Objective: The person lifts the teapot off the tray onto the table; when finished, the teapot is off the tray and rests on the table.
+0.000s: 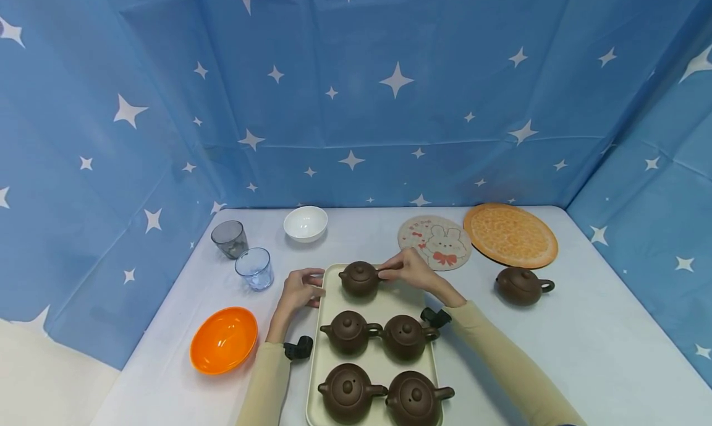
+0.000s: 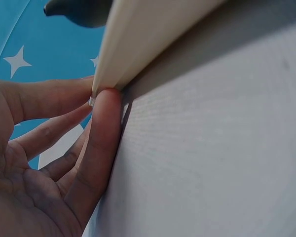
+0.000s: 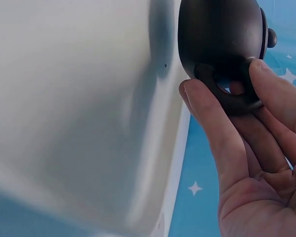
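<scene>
- Your right hand [image 1: 410, 269]: fingers curled round the handle of the far teapot [image 1: 359, 279], which sits at the far end of the cream tray [image 1: 332, 277].
- Your left hand [image 1: 300, 288]: fingertips pinching the tray's far-left corner.
- Tray: four more teapots [image 1: 349, 332] in two rows nearer you.
- Bench [image 1: 584, 339]: another teapot [image 1: 520, 285] right of the tray; orange bowl [image 1: 224, 340] to the left.
</scene>
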